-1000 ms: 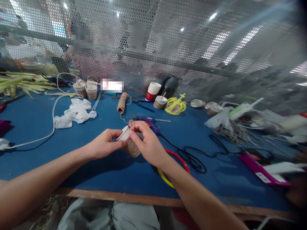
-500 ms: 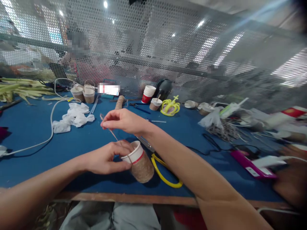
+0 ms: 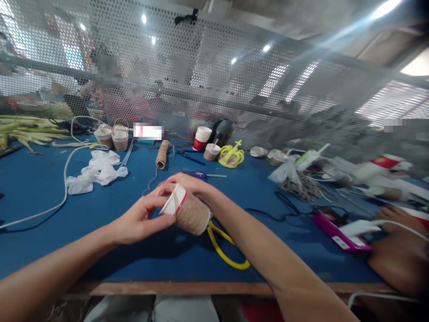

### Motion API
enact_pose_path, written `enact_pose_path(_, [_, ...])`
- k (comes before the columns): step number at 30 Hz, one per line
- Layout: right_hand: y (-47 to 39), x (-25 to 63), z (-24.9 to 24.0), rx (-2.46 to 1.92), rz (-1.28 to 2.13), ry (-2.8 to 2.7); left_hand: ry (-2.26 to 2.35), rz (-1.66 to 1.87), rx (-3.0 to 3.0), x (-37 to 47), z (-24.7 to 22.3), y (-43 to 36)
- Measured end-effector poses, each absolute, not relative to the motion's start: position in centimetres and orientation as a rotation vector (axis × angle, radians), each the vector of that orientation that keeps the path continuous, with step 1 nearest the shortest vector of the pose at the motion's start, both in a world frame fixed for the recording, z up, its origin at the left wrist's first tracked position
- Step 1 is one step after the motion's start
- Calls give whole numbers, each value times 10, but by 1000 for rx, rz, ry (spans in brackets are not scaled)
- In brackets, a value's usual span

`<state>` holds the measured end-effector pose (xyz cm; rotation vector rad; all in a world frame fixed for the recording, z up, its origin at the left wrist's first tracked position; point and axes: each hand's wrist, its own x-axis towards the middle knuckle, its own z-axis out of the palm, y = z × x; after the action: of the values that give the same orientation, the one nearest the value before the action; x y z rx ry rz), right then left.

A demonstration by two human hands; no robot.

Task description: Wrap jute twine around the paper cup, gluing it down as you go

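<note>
A paper cup wrapped in brown twine (image 3: 193, 213), its white rim and red line bare, lies tilted in my left hand (image 3: 144, 217), with its mouth to the left. The thumb presses the near side by the rim and the fingers are at the mouth. A strand of twine crosses the white band. My right hand (image 3: 191, 182) is bent over behind the cup, its fingertips hidden. A loose twine strand runs from the twine spool (image 3: 162, 154) towards my hands. Scissors with yellow handles (image 3: 219, 255) lie beside the cup, partly under my right forearm.
Two wrapped cups (image 3: 119, 137), crumpled white plastic (image 3: 100, 167) and a white cable (image 3: 67, 179) lie left. Pliers (image 3: 192, 157), stacked cups (image 3: 202, 137) and a yellow crown-shaped piece (image 3: 231, 156) stand behind. A magenta power strip (image 3: 338, 235) and another person's arm (image 3: 402, 250) are right.
My right hand has gone from holding the strand up at the left to behind the cup. The cup has been lifted and tipped further onto its side.
</note>
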<state>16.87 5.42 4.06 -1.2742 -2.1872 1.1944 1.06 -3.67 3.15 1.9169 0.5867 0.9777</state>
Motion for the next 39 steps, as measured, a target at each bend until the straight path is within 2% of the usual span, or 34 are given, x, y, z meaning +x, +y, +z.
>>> enact_pose_path(6, [61,233,55,-1766,530,-2005,618,1072,1847,12,26,-29])
enact_pose_path(10, [63,251,35,-1932,402,-2010,659,1085,1828,11,22,-26])
enact_pose_path(17, [69,250,16,-1992,443,-1881,649,1090,1833,11,19,-24])
enact_pose_path(26, [17,240,74,-1606,809,-1726,686,1113,1863,10,15,-17])
enact_pose_path(30, [-9,232,78,-1381,968,-1716,770,1119,1824,9,10,-12])
enact_pose_path(39, [-34,221,71,-1573,916,-1842,995,1041,1733,7,9,-3])
